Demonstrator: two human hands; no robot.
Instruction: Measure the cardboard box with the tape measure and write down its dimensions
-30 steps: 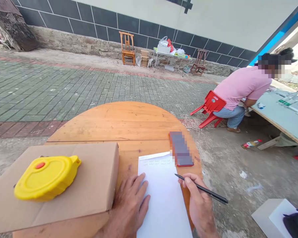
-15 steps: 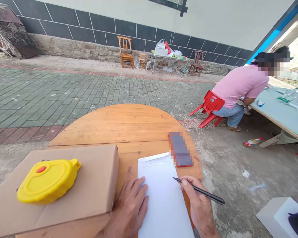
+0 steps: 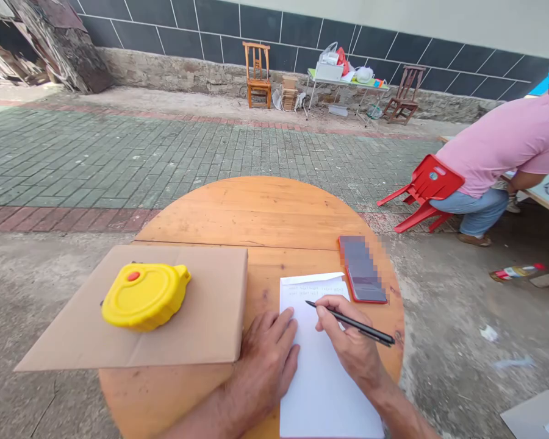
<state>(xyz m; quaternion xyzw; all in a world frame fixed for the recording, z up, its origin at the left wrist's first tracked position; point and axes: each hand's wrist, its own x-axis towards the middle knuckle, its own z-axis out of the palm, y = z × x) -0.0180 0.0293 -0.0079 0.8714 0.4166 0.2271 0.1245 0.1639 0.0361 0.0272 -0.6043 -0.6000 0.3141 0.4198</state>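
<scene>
A white notepad [image 3: 322, 378] lies on the round wooden table [image 3: 251, 210], with lines of small writing near its top edge. Between the thumb and fingers of my right hand [image 3: 352, 338] is a black pen [image 3: 363, 328], its tip over the page just below the writing. My left hand [image 3: 268, 360] rests flat at the pad's left edge, fingers stretched out onto the paper. Beyond the pad's upper right corner lies a phone [image 3: 363, 271] with a red edge. To the left, a yellow tape measure [image 3: 144, 296] with a red button sits on a cardboard box [image 3: 201, 305].
On the right a person in a pink shirt [image 3: 507, 143] sits on a red plastic chair [image 3: 439, 180] at another table. A bottle [image 3: 516, 272] lies on the ground. Along the wall stand a wooden chair [image 3: 257, 76] and a folding table [image 3: 348, 80] with bags.
My view has turned, so the scene sits further right, apart from the lower edge. My right hand with the pen has moved left over the page, nearer the writing. The left hand stays on the pad.
</scene>
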